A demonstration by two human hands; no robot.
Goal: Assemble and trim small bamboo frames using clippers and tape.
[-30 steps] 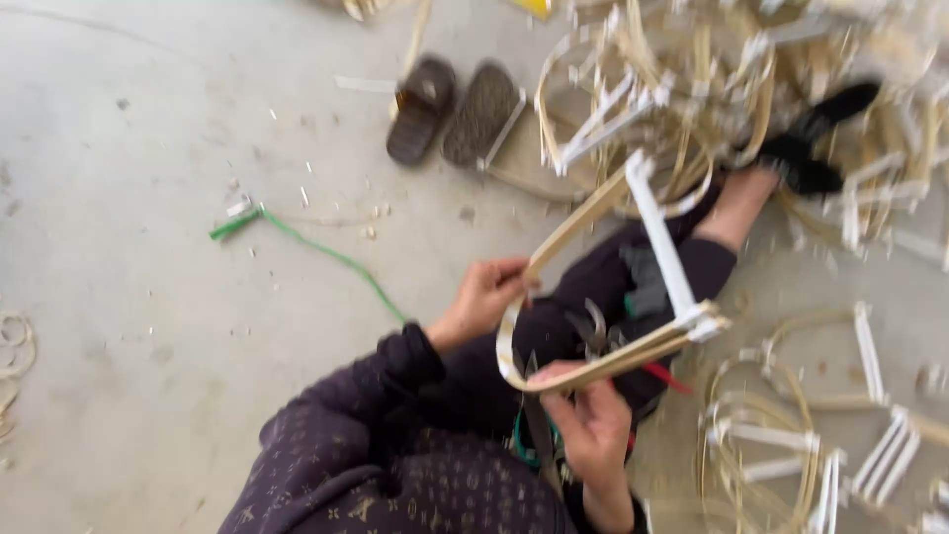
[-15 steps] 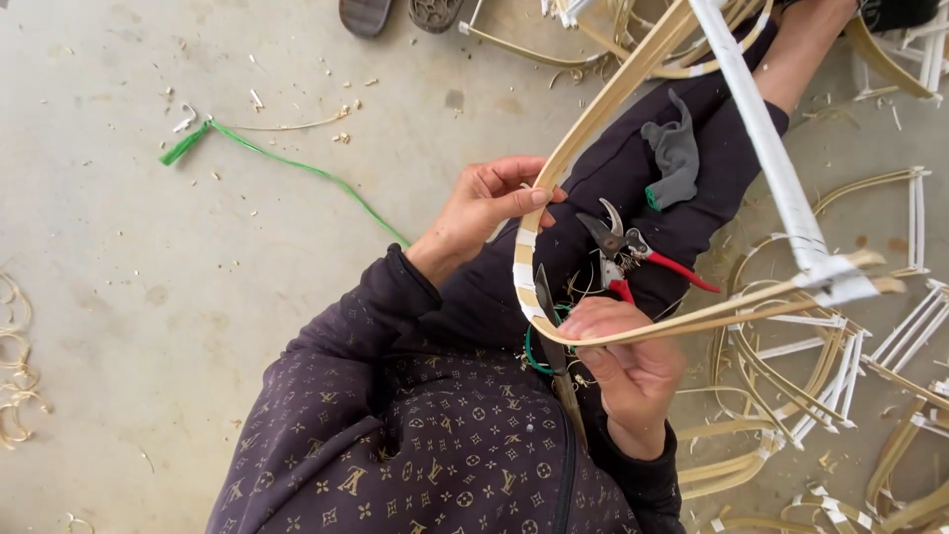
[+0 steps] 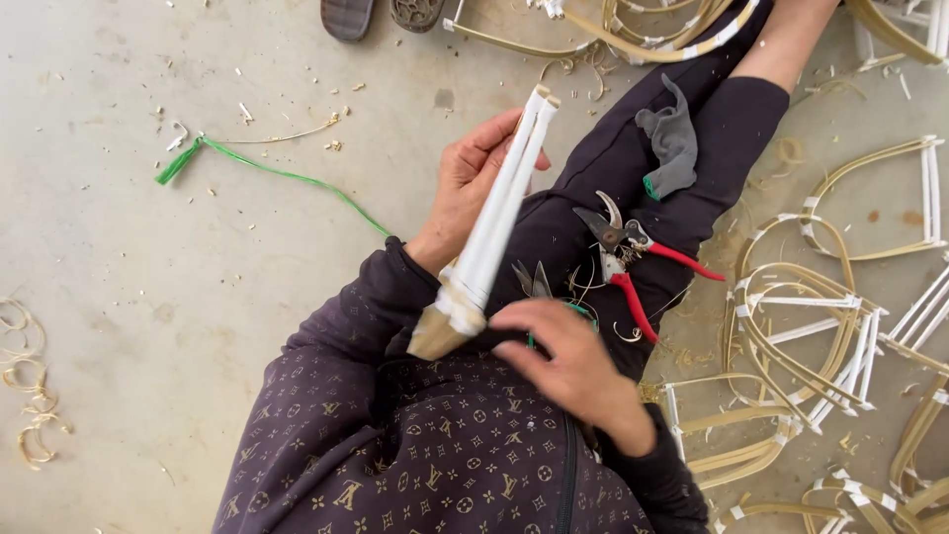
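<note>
On a concrete floor (image 3: 119,297) strewn with shavings, pale curls (image 3: 25,396) of trimmed cane lie at the far left and a green cord (image 3: 277,176) trails toward the seated person's sleeve. The left hand (image 3: 473,183) is closed around a bundle (image 3: 491,232) of white-wrapped cane strips, held upright over the lap, its bare tan end pointing at the chest. The right hand (image 3: 559,356) hangs just beside that lower end, fingers loosely spread and gripping nothing, almost touching the wrap. Judging from the scene, the work looks well advanced: many bent frames (image 3: 801,326) with white-bound ends lie heaped on the right, while the piece in hand appears bound along most of its length and not yet laid with the others. Red-handled pruners (image 3: 633,257) rest on the thigh near a second small cutter (image 3: 534,282), and a grey glove (image 3: 672,143) lies farther up the dark trouser leg (image 3: 732,109). Sandals (image 3: 381,15) sit at the top edge. More frames (image 3: 633,25) crowd the space by the outstretched leg, leaving little room to the right.
</note>
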